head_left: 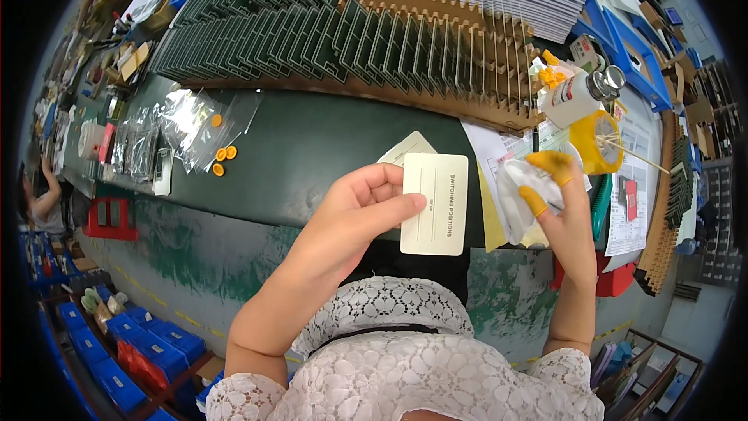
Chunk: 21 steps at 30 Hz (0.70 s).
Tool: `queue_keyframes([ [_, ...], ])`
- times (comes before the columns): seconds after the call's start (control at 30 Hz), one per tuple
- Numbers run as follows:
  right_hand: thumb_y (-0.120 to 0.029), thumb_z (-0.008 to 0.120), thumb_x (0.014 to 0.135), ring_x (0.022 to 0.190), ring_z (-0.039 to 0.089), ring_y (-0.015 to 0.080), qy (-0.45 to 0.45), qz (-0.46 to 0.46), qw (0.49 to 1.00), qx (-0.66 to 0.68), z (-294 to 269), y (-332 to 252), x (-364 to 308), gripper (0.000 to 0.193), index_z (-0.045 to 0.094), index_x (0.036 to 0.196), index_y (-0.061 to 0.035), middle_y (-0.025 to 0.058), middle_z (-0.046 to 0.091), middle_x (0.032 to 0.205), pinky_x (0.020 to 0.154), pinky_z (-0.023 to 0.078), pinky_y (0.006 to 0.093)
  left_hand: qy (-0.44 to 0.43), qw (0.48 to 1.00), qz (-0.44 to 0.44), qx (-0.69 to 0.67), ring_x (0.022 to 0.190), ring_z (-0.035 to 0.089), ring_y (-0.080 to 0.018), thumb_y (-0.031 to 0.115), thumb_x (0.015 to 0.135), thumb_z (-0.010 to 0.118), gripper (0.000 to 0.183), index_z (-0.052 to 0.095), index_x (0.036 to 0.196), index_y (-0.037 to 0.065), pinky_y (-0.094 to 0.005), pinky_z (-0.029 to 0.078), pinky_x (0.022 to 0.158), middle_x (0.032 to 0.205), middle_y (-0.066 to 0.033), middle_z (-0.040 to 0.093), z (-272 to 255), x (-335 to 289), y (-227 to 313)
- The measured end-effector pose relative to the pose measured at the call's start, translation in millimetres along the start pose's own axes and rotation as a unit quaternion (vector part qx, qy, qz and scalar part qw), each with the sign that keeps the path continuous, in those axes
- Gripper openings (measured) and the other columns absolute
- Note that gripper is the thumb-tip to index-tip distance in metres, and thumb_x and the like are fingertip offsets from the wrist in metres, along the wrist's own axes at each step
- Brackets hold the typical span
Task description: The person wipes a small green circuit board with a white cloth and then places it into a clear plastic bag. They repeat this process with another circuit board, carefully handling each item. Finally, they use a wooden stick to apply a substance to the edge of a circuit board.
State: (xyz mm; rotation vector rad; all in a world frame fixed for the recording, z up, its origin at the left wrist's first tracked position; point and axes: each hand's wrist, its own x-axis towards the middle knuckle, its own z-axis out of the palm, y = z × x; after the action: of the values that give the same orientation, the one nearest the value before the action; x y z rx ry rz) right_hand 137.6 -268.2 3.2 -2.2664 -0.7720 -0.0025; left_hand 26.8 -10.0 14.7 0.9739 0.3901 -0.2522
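My left hand (352, 206) pinches a cream rectangular card (435, 234) with rounded corners and dark print between thumb and fingers, above the front edge of the table. Behind it, another pale card (414, 144) lies on the table, partly hidden. To the right, my right hand (574, 222) wears yellow finger cots on thumb and finger. Its fingers are closed on a crumpled white cloth (510, 203) above the papers. The two hands are apart.
Rows of dark green panels (327, 39) stand in slotted brown racks (374, 97) at the back. A white bottle (569, 101) with a metal cap stands beside a yellow tape roll (604, 144) at right. Plastic bags (195, 121) and orange finger cots (226, 153) lie at left.
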Motion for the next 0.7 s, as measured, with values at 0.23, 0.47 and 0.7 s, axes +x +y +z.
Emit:
queue_keyframes([
  [0.23,-0.001,0.069,0.082,0.101,0.058,0.0175,-0.002,0.027,0.976,0.214,6,-14,3,0.042,0.058,0.123,-0.0027,0.0090,0.060,0.115,0.091,0.043,0.0291,-0.001,1.000,0.008,0.012,0.095,0.064,-0.0125,0.006,0.090,0.064,0.022,0.059,0.110,-0.002,-0.0273,0.049,0.088,0.105,-0.0091,0.068,3,1,2],
  [0.47,0.002,0.062,0.089,0.104,0.060,0.0192,-0.051,0.036,0.902,0.426,12,-18,1,0.048,0.046,0.135,0.0004,0.0130,0.059,0.118,0.093,0.046,0.0321,-0.003,0.999,0.032,0.024,0.095,0.064,-0.0115,0.003,0.089,0.064,0.020,0.058,0.108,-0.001,-0.0269,0.049,0.087,0.104,-0.0078,0.067,0,1,2],
  [0.7,-0.002,0.059,0.093,0.102,0.060,0.0188,-0.044,0.063,0.864,0.498,22,-23,-1,0.044,0.045,0.135,0.0008,0.0134,0.059,0.117,0.094,0.046,0.0314,-0.004,0.999,0.038,0.029,0.093,0.064,-0.0111,0.004,0.090,0.064,0.018,0.058,0.106,-0.001,-0.0265,0.049,0.086,0.103,-0.0081,0.068,4,4,0],
])
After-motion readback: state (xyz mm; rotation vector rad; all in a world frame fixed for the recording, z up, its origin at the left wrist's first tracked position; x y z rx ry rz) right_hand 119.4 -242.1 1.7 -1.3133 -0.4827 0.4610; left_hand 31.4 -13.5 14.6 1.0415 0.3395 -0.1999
